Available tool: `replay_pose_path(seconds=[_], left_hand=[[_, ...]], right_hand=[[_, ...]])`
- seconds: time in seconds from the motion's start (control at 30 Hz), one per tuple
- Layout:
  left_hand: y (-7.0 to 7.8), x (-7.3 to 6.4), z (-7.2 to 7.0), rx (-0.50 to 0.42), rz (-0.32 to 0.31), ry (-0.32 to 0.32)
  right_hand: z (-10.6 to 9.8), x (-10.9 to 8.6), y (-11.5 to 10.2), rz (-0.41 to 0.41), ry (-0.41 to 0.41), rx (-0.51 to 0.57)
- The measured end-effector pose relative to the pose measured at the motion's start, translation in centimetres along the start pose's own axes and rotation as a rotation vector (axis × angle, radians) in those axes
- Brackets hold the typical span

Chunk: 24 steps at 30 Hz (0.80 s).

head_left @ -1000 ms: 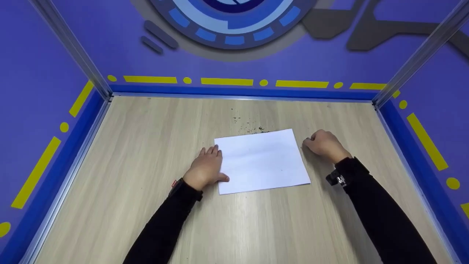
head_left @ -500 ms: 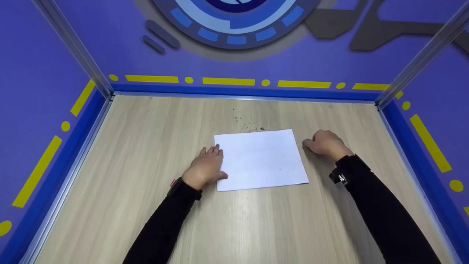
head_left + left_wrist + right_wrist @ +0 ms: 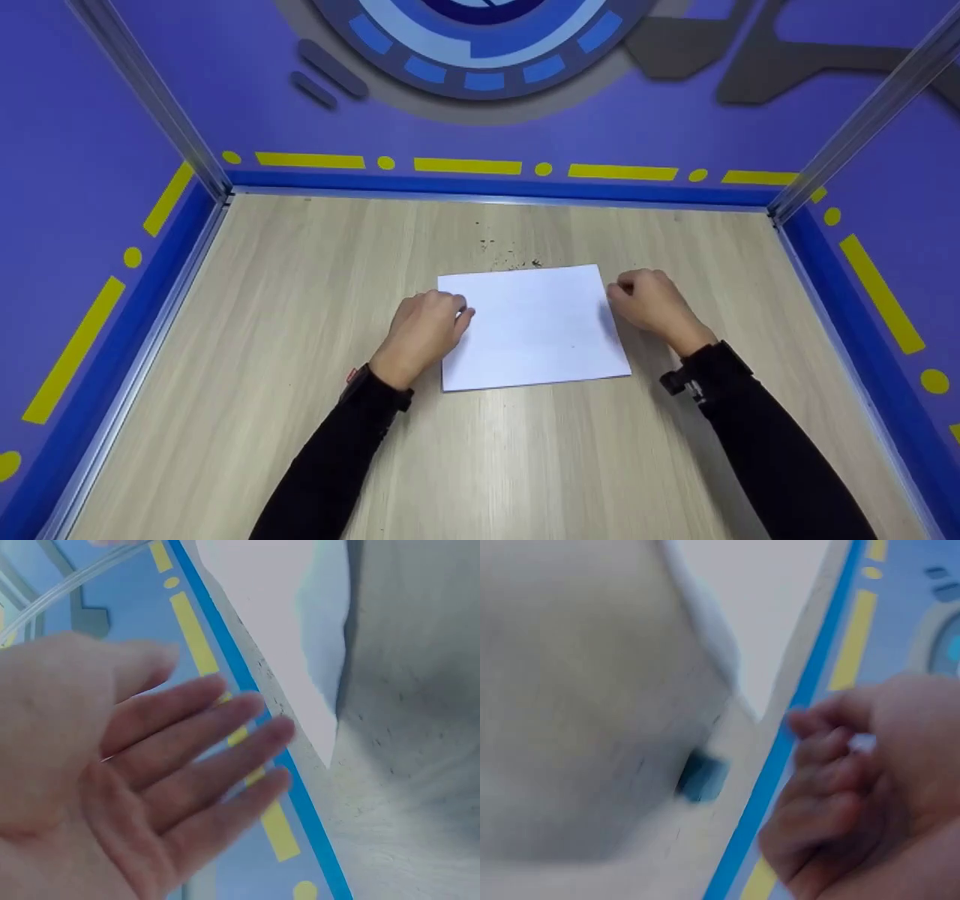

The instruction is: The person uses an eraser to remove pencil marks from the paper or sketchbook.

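A white sheet of paper [image 3: 536,330] lies flat in the middle of the wooden table. My left hand [image 3: 424,330] is above its left edge, and in the left wrist view its fingers [image 3: 217,742] are loosely extended with nothing in them. Beside the paper's upper right edge is my right hand [image 3: 652,304]. The right wrist view shows its fingers [image 3: 817,817] curled toward the palm, holding nothing that I can see. A small dark teal block [image 3: 703,776] sits on the table below that hand, blurred and apart from the fingers; the head view does not show it.
Small dark specks [image 3: 536,263] are scattered on the wooden table [image 3: 337,262] behind the paper. Blue panels [image 3: 480,135] with yellow markings enclose the table at the back and sides. Metal rails [image 3: 495,199] run along the panel bases.
My left hand has lifted from the paper's left edge, its fingers drawn together. My right hand has shifted slightly left, and the small grey thing at its fingertips no longer shows in the head view.
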<state>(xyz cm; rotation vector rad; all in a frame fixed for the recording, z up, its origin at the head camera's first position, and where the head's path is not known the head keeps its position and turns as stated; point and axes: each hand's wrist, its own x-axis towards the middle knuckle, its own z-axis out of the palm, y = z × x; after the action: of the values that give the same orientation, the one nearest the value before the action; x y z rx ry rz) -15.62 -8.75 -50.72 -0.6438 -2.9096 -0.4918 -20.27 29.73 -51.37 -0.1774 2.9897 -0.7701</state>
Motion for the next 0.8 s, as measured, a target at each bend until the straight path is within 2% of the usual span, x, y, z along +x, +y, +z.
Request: replay_pose_path(seconds=[0.17, 0.33, 0.53, 0.7, 0.8], left_hand=[[1.1, -0.3, -0.7, -0.022, 0.029, 0.141], [2.5, -0.8, -1.4, -0.049, 0.098, 0.243], [4.6, -0.9, -1.8, -0.045, 0.157, 0.363], [5.9, -1.3, -1.7, 0.016, 0.113, 0.483], [6.5, -1.5, -1.5, 0.048, 0.095, 0.509]], right_hand=[[0.5, -1.3, -2.9, -0.155, 0.117, 0.149], [0.9, -3.1, -5.7, -0.209, 0.178, 0.219], [1.3, -4.4, -8.2, -0.260, 0.280, 0.111], [1.7, -5.5, -9.6, -0.316, 0.313, 0.024], [2.1, -6.1, -10.3, -0.326, 0.307, -0.017]])
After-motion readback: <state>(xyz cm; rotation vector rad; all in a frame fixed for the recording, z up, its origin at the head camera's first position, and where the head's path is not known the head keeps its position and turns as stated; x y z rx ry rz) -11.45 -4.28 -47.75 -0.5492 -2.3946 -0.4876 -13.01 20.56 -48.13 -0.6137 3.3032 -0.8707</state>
